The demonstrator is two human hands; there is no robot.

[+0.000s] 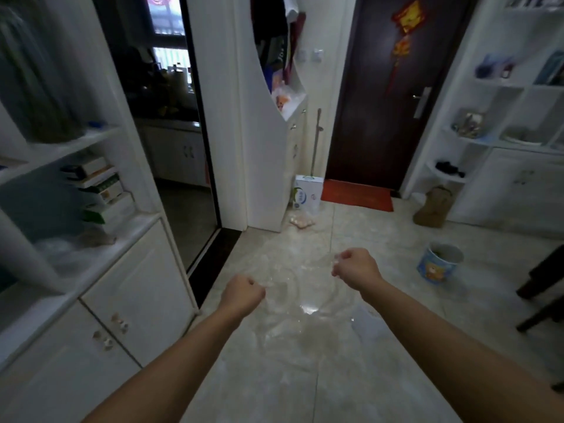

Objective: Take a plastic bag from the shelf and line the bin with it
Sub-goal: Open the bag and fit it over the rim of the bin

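A clear plastic bag (300, 303) hangs spread between my two hands above the tiled floor. My left hand (242, 293) is fisted on its left edge, and my right hand (355, 265) pinches its right edge a little higher. The bag is nearly see-through, so its lower outline is hard to make out. The bin (439, 261), a small blue round bucket with a cartoon print, stands open on the floor to the right, about an arm's length beyond my right hand. On the left, the white shelf (100, 254) carries a heap of more plastic bags (61, 248).
A white cabinet with drawers flanks my left arm. A dark sliding doorway opens ahead left. Ahead stand a white carton (308, 190), a red mat (357, 195) before a dark door, and a brown bag (433, 207). Dark chair legs (540, 285) intrude at right.
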